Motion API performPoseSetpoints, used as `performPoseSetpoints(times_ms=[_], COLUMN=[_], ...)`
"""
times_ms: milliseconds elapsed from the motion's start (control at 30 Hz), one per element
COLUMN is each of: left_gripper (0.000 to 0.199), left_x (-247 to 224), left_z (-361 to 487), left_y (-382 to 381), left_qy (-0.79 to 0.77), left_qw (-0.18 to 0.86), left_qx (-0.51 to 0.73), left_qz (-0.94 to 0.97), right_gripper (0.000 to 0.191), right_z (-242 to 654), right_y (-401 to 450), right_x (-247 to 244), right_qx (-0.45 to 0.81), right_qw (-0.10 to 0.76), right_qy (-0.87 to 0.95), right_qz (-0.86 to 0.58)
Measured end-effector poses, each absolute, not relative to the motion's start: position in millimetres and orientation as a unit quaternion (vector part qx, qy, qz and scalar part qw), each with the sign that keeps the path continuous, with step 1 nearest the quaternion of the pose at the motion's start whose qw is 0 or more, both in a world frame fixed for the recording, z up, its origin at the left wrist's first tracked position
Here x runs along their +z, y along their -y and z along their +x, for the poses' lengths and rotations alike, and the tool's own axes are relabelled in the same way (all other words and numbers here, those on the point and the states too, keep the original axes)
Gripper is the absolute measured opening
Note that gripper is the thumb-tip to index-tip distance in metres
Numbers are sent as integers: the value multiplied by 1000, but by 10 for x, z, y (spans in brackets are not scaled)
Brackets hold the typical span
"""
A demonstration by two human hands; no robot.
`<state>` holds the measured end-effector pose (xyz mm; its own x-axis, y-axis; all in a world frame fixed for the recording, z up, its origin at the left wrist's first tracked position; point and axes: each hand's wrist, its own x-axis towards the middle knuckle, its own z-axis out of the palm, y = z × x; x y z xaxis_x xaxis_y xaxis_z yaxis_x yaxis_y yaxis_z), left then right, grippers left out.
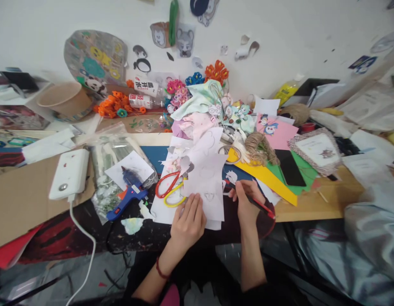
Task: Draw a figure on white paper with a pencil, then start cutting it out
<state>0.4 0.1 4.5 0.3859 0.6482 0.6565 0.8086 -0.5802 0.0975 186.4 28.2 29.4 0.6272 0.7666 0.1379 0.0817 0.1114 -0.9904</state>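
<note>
My left hand (189,216) lies flat, fingers stretched out, on the lower part of a white sheet of paper (200,187) that carries faint pencil-like drawings. To the right of the sheet, my right hand (247,202) is closed around a slim black and red pen (261,205), whose far end points toward the paper's edge. Just left of the sheet are scissors (167,190) with one red and one yellow handle loop; paper covers their blades. A small cut-out drawing (231,176) sits beyond my right hand.
A blue glue gun (128,197) rests at left near a white power strip (71,174) with a trailing cable. A black phone (291,168), yellow card (270,182) and twine (261,148) lie at right. Fabric (200,102) and crafted flowers (176,91) pile up behind.
</note>
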Motion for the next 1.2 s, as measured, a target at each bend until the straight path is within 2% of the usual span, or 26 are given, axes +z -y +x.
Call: performPoseSetpoints(times_ms=[167, 333, 567, 1200], left_gripper=[36, 37, 35, 34], left_x=[66, 90, 105, 108], left_z=[-7, 3, 12, 24], left_y=[-6, -11, -17, -9], left_qy=[443, 449, 456, 456], left_qw=[114, 103, 88, 89], left_qx=[-326, -321, -317, -302], left_qz=[-827, -827, -827, -832], right_gripper=[25, 23, 34, 31], right_z=[1651, 1449, 1432, 1440], right_y=[-218, -150, -57, -83], right_x=[347, 342, 307, 356], right_qx=[267, 262, 230, 205], right_qw=[625, 626, 498, 466], right_qy=[360, 318, 403, 463], right_qz=[-639, -662, -733, -725])
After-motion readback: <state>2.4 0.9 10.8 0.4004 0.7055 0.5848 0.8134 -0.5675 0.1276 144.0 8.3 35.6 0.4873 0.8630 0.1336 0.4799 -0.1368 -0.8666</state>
